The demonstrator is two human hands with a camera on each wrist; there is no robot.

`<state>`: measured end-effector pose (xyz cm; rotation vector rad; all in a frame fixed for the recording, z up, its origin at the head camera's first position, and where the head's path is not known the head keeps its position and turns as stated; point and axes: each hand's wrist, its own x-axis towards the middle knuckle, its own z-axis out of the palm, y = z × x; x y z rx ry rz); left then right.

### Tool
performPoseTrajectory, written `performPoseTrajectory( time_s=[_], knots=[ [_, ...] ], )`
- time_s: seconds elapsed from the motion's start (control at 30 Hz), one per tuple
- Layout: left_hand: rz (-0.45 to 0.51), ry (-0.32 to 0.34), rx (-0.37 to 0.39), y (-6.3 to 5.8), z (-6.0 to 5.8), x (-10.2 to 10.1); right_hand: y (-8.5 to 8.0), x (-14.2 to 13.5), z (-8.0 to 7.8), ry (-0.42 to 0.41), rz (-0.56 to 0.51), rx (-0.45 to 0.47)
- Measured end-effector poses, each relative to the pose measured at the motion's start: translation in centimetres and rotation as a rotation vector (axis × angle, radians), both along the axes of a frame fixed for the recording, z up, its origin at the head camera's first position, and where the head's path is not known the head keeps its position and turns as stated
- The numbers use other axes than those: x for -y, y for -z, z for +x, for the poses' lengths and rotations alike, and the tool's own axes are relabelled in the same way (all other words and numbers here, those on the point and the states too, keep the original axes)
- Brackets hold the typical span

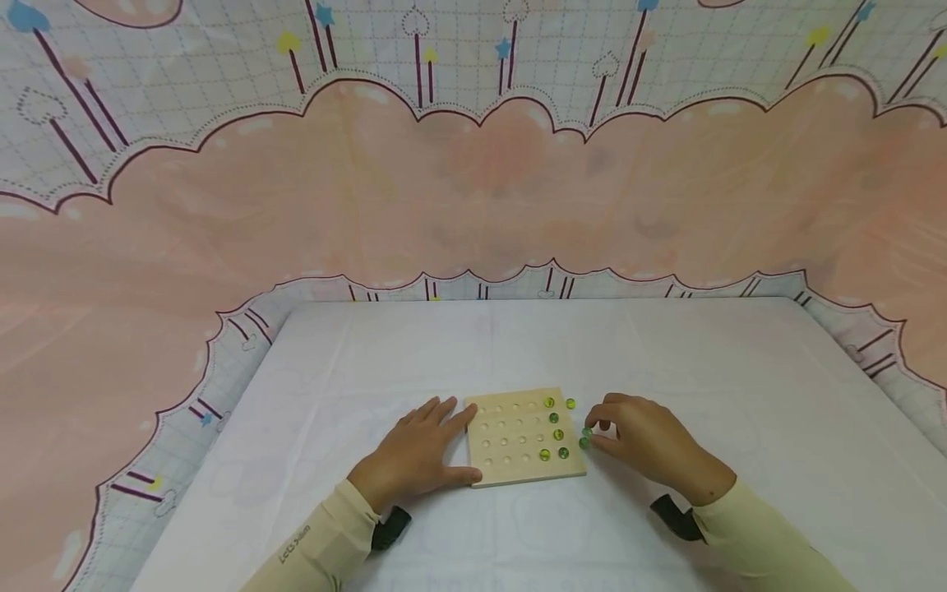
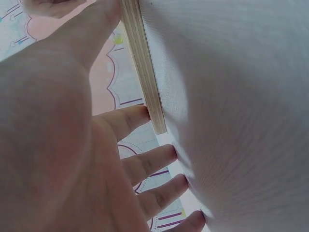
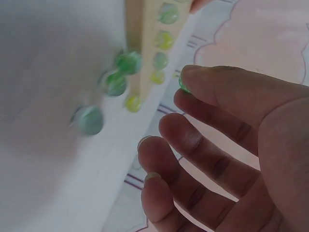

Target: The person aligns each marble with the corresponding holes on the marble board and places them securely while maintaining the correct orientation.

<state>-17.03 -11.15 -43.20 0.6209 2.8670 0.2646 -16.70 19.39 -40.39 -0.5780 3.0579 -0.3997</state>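
Note:
A pale wooden board (image 1: 510, 450) with rows of round hollows lies on the white table. Yellow-green marbles (image 1: 549, 403) and green marbles (image 1: 564, 453) sit in hollows toward its right side. My left hand (image 1: 416, 450) steadies the board's left edge, index fingertip near the far corner and thumb at the near one, the other fingers spread. Thumb and index finger of my right hand (image 3: 217, 140) pinch a green marble (image 3: 183, 84), mostly hidden by the thumb. In the head view this hand (image 1: 651, 440) is just right of the board, its other fingers loosely bent.
Loose marbles lie along the board's right edge: a yellow one (image 1: 570, 404) by the far corner and a green one (image 1: 584, 443) near the right fingertips. A greenish marble (image 3: 89, 120) rests farther out. White cloth (image 1: 414, 353) covers the table; a patterned curtain (image 1: 444, 197) hangs behind.

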Motion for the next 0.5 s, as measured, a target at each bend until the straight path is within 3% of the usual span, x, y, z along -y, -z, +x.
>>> performPoseTrajectory(
  time_s=[0.2,0.5],
  knots=[
    [-0.005,0.005,0.001,0.2,-0.1,0.2,-0.3,1.4,-0.4,-0.039,-0.010,-0.031],
    [-0.010,0.004,0.005,0.1,-0.2,0.1,-0.1,3.1,-0.8,-0.042,-0.035,0.013]
  ],
)
